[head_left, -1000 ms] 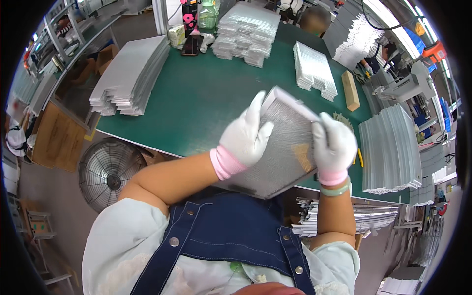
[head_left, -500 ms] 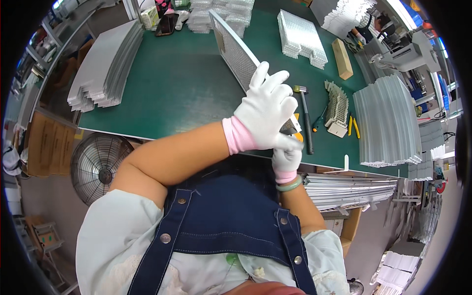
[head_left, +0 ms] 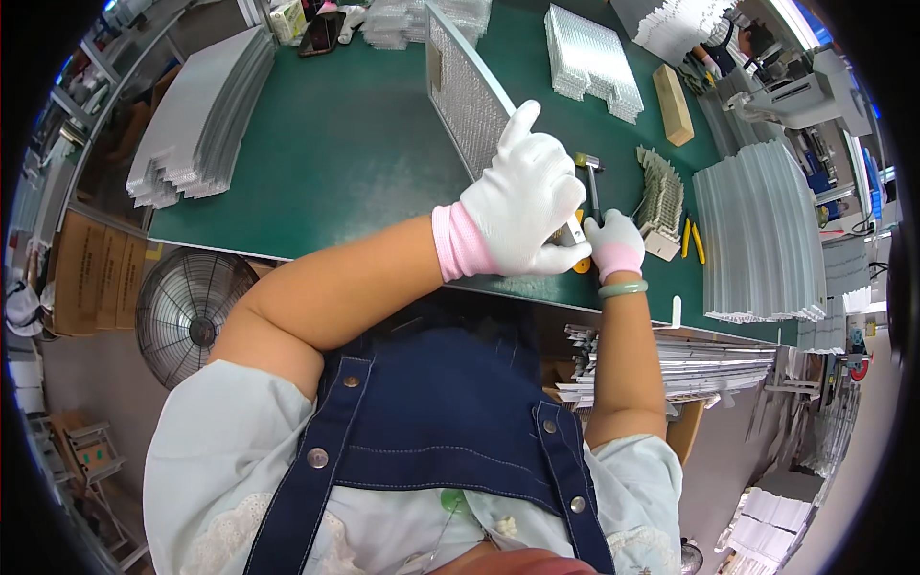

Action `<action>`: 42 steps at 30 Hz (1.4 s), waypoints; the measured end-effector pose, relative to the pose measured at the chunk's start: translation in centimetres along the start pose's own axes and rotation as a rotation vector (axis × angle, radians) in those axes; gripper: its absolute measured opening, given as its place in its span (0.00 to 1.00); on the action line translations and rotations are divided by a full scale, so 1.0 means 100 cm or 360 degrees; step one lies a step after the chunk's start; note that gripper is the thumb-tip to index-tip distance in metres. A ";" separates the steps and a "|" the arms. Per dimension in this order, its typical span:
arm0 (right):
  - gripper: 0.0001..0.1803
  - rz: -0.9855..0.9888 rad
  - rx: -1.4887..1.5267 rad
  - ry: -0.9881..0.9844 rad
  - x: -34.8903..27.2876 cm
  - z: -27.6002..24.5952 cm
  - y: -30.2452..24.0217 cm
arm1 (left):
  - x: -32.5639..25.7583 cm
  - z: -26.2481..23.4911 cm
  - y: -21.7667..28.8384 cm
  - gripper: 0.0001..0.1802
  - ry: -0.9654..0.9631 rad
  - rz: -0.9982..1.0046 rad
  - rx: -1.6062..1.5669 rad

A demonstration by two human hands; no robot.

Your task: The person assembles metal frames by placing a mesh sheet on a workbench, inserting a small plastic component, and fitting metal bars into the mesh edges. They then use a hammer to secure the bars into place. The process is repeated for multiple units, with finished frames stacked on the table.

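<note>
A long metal mesh panel [head_left: 465, 91] stands on its edge on the green table [head_left: 345, 153], running away from me. My left hand [head_left: 522, 206], in a white glove with a pink cuff, grips the panel's near end from above. Just to its right, my right hand [head_left: 613, 247], also gloved, closes around the black handle of a hammer [head_left: 592, 187]. The hammer's metal head points away from me, and an orange tip shows under my left hand.
Stacks of grey metal sheets lie at the table's left [head_left: 201, 115], far middle [head_left: 589, 53] and right [head_left: 757, 230]. A wooden block [head_left: 673, 91], a comb-like metal part [head_left: 659, 196] and yellow-handled pliers [head_left: 692, 240] lie right of the hammer. A fan [head_left: 189, 311] stands below the table edge.
The panel, held flat near my chest by both hands, was turned onto its edge on the table. My right hand left the panel and took hold of the hammer handle.
</note>
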State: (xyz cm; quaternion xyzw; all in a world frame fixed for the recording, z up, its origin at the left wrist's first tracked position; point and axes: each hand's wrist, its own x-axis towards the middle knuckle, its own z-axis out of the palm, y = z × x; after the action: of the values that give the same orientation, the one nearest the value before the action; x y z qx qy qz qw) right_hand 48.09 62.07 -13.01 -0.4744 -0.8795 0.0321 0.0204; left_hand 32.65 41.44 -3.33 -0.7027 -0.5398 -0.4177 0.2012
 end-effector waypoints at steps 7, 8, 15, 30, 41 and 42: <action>0.12 -0.0189 0.1806 0.0222 -0.066 -0.075 0.008 | 0.000 -0.005 -0.002 0.24 -0.0044 -0.0007 -0.0021; 0.13 -0.0279 0.1774 0.0102 -0.085 -0.095 0.012 | -0.001 -0.004 0.000 0.24 -0.0026 -0.0012 -0.0036; 0.25 -0.1177 0.0623 0.0754 -0.140 -0.211 0.035 | -0.002 -0.002 0.002 0.22 -0.0001 -0.0042 -0.0035; 0.26 -0.0820 0.0372 0.0407 -0.084 -0.092 0.034 | -0.002 0.004 0.004 0.23 0.0036 -0.0075 -0.0057; 0.17 -0.0514 0.0352 0.1939 0.099 -0.263 0.060 | 0.007 -0.007 0.010 0.21 -0.0071 -0.0159 0.0013; 0.16 -0.0633 -0.0163 0.1855 0.116 -0.303 0.063 | 0.006 -0.006 0.010 0.22 -0.0118 -0.0179 0.0025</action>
State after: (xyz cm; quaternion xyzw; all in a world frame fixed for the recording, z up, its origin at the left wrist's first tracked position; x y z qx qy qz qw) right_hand 49.02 76.32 16.75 -0.2412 -0.7956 -0.2792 0.4804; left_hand 33.38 41.04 -2.40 -0.6845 -0.5888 -0.3978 0.1627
